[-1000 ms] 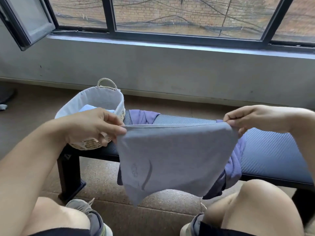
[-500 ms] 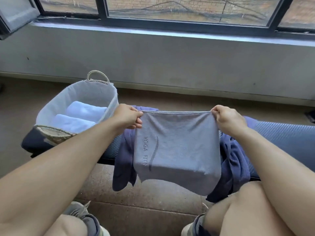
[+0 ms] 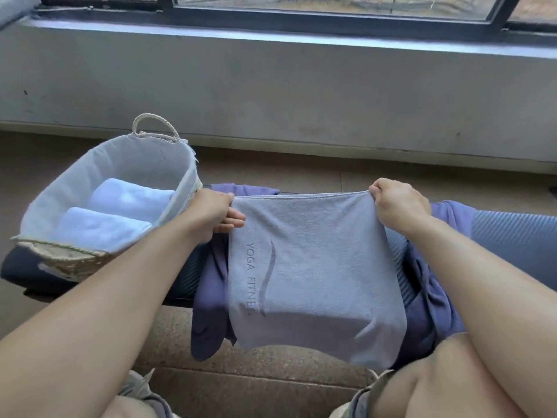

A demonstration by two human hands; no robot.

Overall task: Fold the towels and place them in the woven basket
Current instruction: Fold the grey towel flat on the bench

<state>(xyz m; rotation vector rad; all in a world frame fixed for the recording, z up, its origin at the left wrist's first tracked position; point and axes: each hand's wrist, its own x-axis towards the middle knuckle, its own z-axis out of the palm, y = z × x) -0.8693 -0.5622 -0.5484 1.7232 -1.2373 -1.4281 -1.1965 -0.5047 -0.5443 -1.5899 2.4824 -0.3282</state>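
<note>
The grey towel (image 3: 313, 273) hangs in the air in front of the bench (image 3: 512, 236), stretched flat by its top edge, its lower part drooping toward the person's knees. Embossed lettering reading YOGA FITNES runs down its left side beside a curved line. The left hand (image 3: 212, 214) pinches the towel's upper left corner, fingers curled under the cloth. The right hand (image 3: 398, 206) grips the upper right corner, fingers folded over the hem.

Behind the grey towel a purple towel (image 3: 211, 312) lies crumpled across the bench, with folds hanging down on both sides of the grey one.

Left of the grey towel, on the end of the bench, stands the woven basket (image 3: 72, 260) with a pale cloth lining and a looped handle at its far rim. Two folded white towels (image 3: 114, 215) lie side by side inside it.

Beyond the bench runs a grey wall (image 3: 301, 92) under a dark-framed window (image 3: 331, 16). Below the grey towel, shoes rest on the speckled floor (image 3: 256, 384).
</note>
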